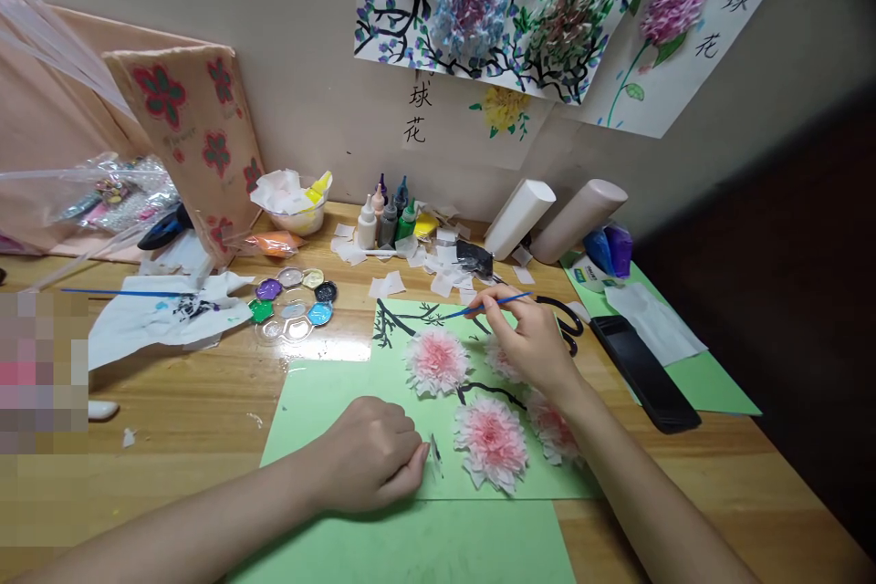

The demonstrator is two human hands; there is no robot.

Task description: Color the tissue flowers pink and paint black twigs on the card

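Note:
In the head view, my right hand (pixel 530 333) pinches a thin blue paintbrush (pixel 485 305), its tip on black painted branches (pixel 399 318) near the top of a green sheet (pixel 349 383). Pink and white paper flowers stand on the sheet, one at the upper middle (pixel 438 363) and one lower down (pixel 491 443); others lie partly under my right hand and forearm. My left hand (pixel 375 454) rests on the green paper, fingers curled in; its palm side is hidden. A small clear strip (pixel 435 456) lies beside its thumb.
A paint palette (pixel 294 303) and a stained tissue (pixel 174 315) with another brush lie left. Paint bottles (pixel 387 221), paper scraps (pixel 444 269) and two rolls (pixel 520 217) line the back. Black scissors (pixel 569 315) and a phone (pixel 645 374) lie right.

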